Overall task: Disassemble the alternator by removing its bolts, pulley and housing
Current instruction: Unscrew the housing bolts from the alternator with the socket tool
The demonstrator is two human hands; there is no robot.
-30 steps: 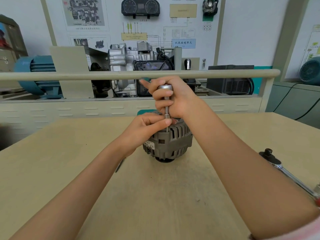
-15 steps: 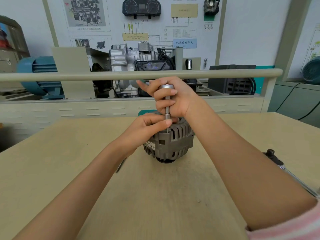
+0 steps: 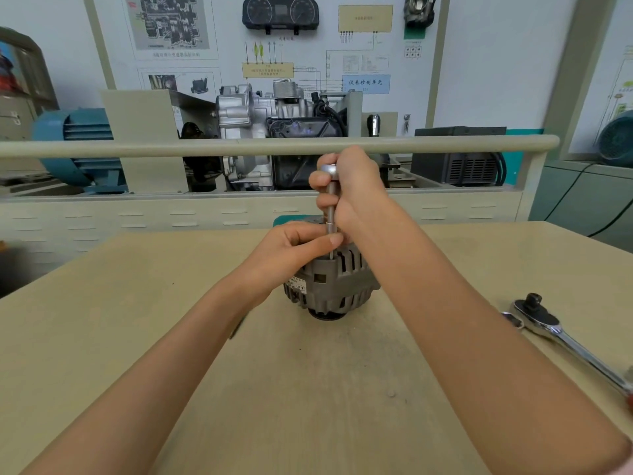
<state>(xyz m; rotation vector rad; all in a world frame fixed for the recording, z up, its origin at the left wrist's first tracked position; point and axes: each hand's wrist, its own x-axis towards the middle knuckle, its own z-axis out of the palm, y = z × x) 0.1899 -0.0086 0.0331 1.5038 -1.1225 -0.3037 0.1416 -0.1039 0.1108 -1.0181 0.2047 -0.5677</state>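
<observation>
On table [image 3: 102,337]: alternator [image 3: 337,286] steadied by left hand [image 3: 291,255], fingers curled on top; upright driver shaft [image 3: 331,214] gripped by right hand [image 3: 352,190]; ratchet [image 3: 561,337] lying rightward.

bare table [image 3: 102,337] left of alternator [image 3: 332,286], ratchet [image 3: 561,334] lying right

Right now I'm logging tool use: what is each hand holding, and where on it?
The right hand grips the upright socket driver by its upper shaft. The left hand pinches its lower shaft, resting on the alternator.
</observation>
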